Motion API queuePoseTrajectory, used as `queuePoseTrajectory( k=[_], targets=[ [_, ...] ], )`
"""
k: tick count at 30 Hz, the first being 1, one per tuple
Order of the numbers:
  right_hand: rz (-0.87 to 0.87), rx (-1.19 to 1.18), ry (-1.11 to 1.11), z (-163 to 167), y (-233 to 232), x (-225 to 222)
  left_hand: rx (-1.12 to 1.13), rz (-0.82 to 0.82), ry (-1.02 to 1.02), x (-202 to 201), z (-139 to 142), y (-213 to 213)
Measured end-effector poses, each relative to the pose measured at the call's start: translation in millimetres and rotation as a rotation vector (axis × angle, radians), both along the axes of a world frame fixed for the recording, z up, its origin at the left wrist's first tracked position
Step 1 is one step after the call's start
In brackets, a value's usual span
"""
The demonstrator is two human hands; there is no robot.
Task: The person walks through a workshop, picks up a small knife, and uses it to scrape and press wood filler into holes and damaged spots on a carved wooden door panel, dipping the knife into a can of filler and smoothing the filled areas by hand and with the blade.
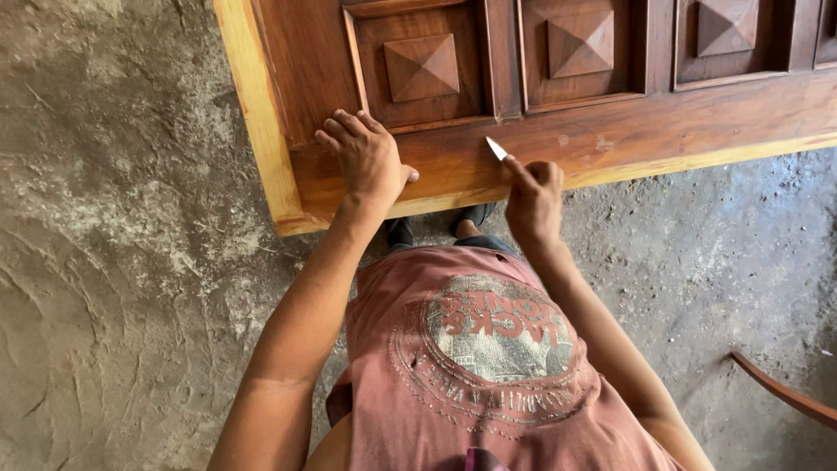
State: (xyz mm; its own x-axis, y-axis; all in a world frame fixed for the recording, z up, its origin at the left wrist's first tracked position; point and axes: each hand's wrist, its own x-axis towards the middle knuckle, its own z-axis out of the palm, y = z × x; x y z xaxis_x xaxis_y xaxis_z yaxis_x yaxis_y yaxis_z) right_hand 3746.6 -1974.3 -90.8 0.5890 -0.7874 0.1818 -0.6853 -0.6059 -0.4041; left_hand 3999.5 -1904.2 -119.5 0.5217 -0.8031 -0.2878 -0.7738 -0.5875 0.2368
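Scraping the bottom rail of a carved wooden door.
Right hand clenches a small blade, tip on the rail; left hand rests flat, grasping nothing. Pale patches remain further along the rail.

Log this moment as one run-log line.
left hand: flat on wooden door panel | right hand: holds small blade, tip on panel

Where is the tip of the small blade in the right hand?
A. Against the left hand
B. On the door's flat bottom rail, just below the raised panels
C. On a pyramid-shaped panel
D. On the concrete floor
B: the right hand holds the blade with its tip on the flat bottom rail of the wooden door, while the left hand rests flat beside it, apart from the blade.
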Motion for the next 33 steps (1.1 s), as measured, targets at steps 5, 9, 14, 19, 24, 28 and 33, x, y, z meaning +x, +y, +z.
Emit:
queuePoseTrajectory(
  k=[5,9,14,19,24,28,33],
  targets=[
    [-0.005,0.084,-0.07,1.6,8.9,7.3,0.042,-0.037,0.015,1.8,-3.8,-1.2],
    [0.034,0.04,-0.053,7.1,4.7,5.8,0.034,-0.036,0.012,1.2,-3.0,-0.3],
    [-0.006,0.029,-0.09,2.9,13.4,-1.7,0.007,-0.027,-0.005,-1.0,-1.8,0.9],
    [0.087,0.028,0.016,12.0,-0.6,-28.7,0.036,-0.046,-0.02,1.3,-0.4,1.4],
    [-0.416,-0.133,-0.015,18.0,-41.8,-40.0,-0.043,-0.02,-0.034,1.9,3.2,5.5],
    [-0.192,-0.165,0.108,10.0,-36.3,-30.6,0.016,-0.02,-0.039,2.6,1.9,2.8],
    [-0.26,0.026,-0.01,15.5,-51.1,-46.8,0.104,-0.041,0.017,5.4,-4.0,-2.3]
  ],
)
